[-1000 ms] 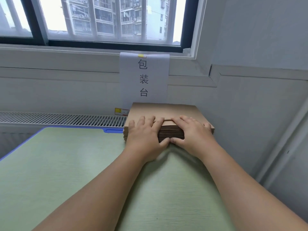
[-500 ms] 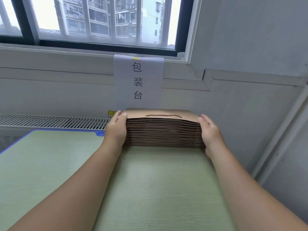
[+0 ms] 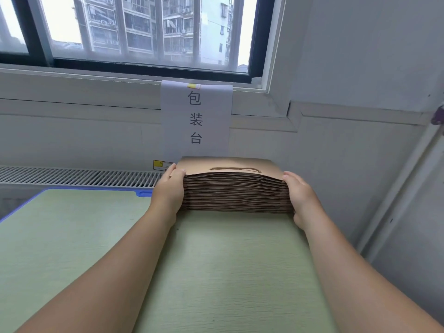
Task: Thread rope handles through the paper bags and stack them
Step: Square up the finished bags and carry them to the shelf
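The stack of paper bags [image 3: 235,193] sits at the far end of the green tabletop [image 3: 228,260], just in front of the wall and below a paper sign [image 3: 195,116]. A rope handle [image 3: 235,168] lies flat on the top bag, so at least that one looks threaded. The left grip [image 3: 169,189] holds the stack's left end and the right grip [image 3: 299,197] its right end — each thumb hooked over the top edge, palm against the side. The fingers past the ends are hidden.

A pile this thick is probably hefty as a block, yet each bag is thin kraft paper that creases easily. The smooth sheets will likely slide over one another if squeezed unevenly. The top bows up a little in the middle, which suggests inward pressure — too much could buckle it. It seems best held at both short ends, low enough to carry the bottom bags, and kept level so the top ones do not fan out.
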`<action>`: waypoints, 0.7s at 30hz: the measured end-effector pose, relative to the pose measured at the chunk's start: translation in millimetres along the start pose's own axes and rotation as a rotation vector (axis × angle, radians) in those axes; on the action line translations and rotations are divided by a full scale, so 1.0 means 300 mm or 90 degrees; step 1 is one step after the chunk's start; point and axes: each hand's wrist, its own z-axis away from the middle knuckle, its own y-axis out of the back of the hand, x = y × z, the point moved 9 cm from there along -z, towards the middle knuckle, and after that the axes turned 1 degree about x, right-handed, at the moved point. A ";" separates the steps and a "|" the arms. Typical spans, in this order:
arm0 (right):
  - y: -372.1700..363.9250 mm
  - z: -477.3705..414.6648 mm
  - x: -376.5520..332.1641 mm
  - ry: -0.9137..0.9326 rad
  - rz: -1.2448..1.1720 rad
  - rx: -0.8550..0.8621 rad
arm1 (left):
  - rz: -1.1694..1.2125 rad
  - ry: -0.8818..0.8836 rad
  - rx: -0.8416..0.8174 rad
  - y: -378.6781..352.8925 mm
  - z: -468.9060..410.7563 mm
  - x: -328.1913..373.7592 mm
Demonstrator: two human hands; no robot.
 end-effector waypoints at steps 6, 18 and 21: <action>-0.016 0.051 -0.004 -0.011 0.002 -0.010 | 0.006 0.046 -0.007 0.045 0.055 -0.001; -0.157 0.396 0.005 -0.019 -0.030 -0.076 | -0.012 0.053 0.062 0.418 0.325 0.009; -0.202 0.499 -0.008 -0.024 -0.029 -0.092 | 0.002 0.047 0.087 0.508 0.403 0.024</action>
